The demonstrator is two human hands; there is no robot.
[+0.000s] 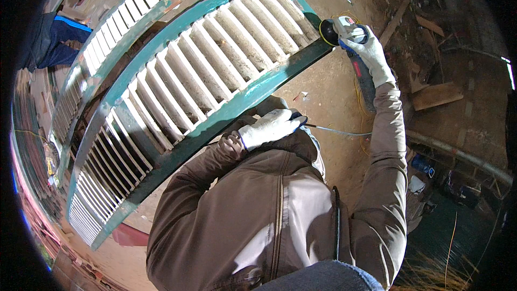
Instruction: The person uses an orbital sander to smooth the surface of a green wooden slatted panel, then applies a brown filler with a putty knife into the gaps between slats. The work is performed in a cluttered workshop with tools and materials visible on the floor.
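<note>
From my end I see the right hand (371, 54), in a white glove, closed over the head of a power sander (363, 78), thumb and fingers wrapped round it with the body hanging below. The sander is at the corner of a green shutter frame (256, 92), its round pad (328, 32) at the frame's end, though I can't tell whether they touch. I judge the tool dense and stiff, heaviest along its body, and likely to twist when running, so I'd want a hold on both head and body. The frame looks like rigid wood, best gripped by its thick rails; I'd spare the thin white slats (207, 70), which seem easier to crack. The right arm (386, 124) reaches forward, nearly straight, wrist bent inward. The left arm is folded across the chest, its gloved left hand (272, 129) loosely curled near a thin blue cord (339, 131); I can't tell whether it holds anything.
</note>
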